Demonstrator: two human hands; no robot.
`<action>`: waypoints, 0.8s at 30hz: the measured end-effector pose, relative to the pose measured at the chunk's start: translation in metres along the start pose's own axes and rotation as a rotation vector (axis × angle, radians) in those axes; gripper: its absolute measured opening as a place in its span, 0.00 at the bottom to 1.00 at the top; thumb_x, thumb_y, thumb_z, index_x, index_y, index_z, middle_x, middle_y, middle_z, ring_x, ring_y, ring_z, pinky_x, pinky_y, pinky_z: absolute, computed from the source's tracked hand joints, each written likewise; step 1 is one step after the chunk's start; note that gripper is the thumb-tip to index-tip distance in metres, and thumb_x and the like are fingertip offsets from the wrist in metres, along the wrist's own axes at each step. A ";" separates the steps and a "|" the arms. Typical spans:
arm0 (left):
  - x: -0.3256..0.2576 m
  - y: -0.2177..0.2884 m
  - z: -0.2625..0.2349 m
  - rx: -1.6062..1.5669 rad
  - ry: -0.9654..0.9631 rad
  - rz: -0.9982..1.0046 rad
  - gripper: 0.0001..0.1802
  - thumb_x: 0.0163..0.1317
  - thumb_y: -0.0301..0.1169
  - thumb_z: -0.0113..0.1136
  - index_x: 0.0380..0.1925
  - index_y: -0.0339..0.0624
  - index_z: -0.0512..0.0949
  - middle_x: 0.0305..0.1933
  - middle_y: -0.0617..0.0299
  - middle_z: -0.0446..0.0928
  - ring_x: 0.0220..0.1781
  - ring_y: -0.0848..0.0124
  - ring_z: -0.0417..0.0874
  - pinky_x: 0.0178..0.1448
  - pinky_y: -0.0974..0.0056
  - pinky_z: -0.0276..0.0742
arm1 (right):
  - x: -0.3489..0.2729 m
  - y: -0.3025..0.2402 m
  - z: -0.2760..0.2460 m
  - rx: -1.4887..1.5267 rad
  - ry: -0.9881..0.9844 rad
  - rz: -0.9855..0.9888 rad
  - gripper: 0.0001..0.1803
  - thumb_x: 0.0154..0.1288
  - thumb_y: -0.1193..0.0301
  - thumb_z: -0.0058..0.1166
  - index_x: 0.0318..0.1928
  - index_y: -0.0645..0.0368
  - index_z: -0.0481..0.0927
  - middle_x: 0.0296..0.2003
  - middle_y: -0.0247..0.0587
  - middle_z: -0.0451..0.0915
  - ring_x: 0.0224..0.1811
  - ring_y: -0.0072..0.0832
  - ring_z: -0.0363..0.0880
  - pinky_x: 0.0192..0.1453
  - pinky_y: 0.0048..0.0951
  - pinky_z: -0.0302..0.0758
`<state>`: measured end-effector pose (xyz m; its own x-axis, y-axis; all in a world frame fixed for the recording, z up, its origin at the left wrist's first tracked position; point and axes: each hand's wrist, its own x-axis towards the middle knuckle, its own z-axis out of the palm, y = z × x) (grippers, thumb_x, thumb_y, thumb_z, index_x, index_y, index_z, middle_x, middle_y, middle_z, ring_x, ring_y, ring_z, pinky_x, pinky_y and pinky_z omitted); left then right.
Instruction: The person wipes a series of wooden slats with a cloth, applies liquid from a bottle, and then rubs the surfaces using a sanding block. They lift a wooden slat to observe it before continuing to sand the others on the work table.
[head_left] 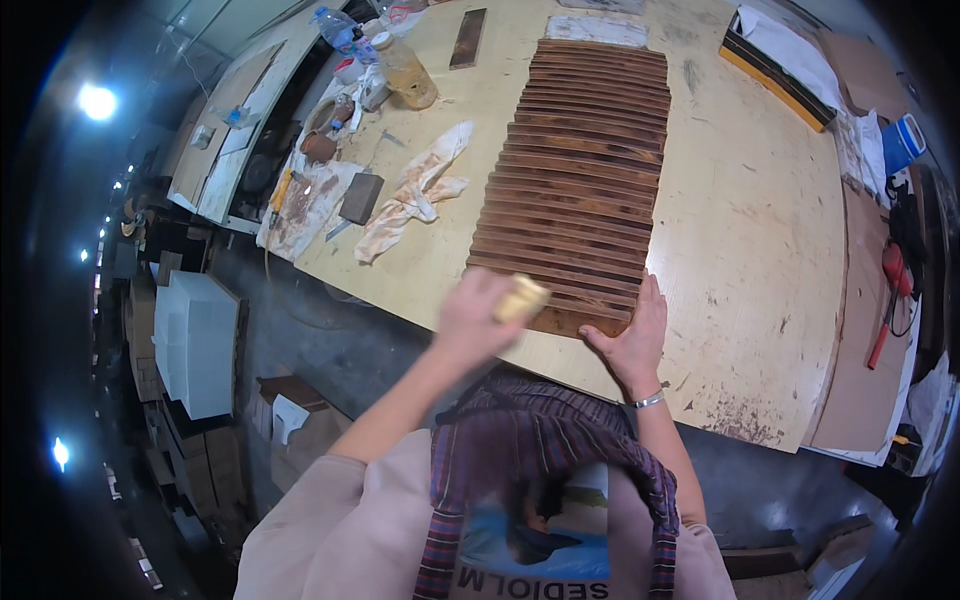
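A long dark-brown slatted wooden panel (575,190) lies on the table, its ridges running crosswise. At its near left corner my left hand (470,312), somewhat blurred, is closed on a pale yellow pad (520,299) that looks like a sponge or folded cloth. The pad is at the panel's near end; whether it touches the wood I cannot tell. My right hand (637,335) rests against the near right corner, thumb and fingers spread along the edges, holding nothing.
Left of the panel lie a stained white cloth (420,190), a dark block (361,198) and a jar of cloudy liquid (405,72). A loose wooden strip (468,38) is farther back. A black-and-yellow box (777,70) stands at the far right. The light wooden table (750,250) ends close before me.
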<state>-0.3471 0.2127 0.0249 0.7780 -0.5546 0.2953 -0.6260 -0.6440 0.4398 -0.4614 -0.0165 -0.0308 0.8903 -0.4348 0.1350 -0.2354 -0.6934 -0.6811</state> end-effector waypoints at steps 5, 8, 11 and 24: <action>-0.003 -0.069 -0.055 0.277 0.096 -0.169 0.17 0.48 0.36 0.74 0.39 0.49 0.81 0.39 0.57 0.78 0.39 0.56 0.83 0.41 0.55 0.80 | 0.000 0.001 0.000 -0.004 0.019 -0.003 0.69 0.39 0.47 0.78 0.75 0.69 0.53 0.72 0.60 0.62 0.77 0.51 0.55 0.80 0.50 0.51; 0.017 -0.040 -0.032 0.110 0.171 -0.103 0.19 0.48 0.36 0.74 0.40 0.46 0.81 0.39 0.55 0.78 0.42 0.55 0.81 0.45 0.55 0.79 | 0.000 0.000 0.000 0.019 0.007 0.003 0.69 0.39 0.48 0.79 0.75 0.69 0.54 0.72 0.60 0.61 0.77 0.51 0.56 0.80 0.49 0.51; 0.041 0.002 -0.003 -0.019 -0.139 0.222 0.19 0.49 0.36 0.72 0.42 0.47 0.81 0.43 0.55 0.78 0.43 0.54 0.81 0.47 0.53 0.79 | 0.002 -0.001 -0.001 0.033 -0.002 0.006 0.68 0.38 0.49 0.79 0.74 0.69 0.54 0.72 0.60 0.61 0.77 0.51 0.56 0.80 0.49 0.52; 0.080 -0.051 -0.024 -0.016 -0.043 0.140 0.17 0.52 0.34 0.68 0.43 0.45 0.83 0.42 0.53 0.77 0.44 0.53 0.81 0.48 0.51 0.79 | 0.001 -0.003 -0.002 0.021 0.024 0.007 0.67 0.34 0.53 0.81 0.74 0.66 0.57 0.71 0.57 0.63 0.75 0.52 0.58 0.78 0.49 0.56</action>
<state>-0.2519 0.2139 0.0461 0.6797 -0.6606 0.3188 -0.7272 -0.5502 0.4104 -0.4602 -0.0159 -0.0270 0.8791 -0.4533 0.1475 -0.2329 -0.6785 -0.6967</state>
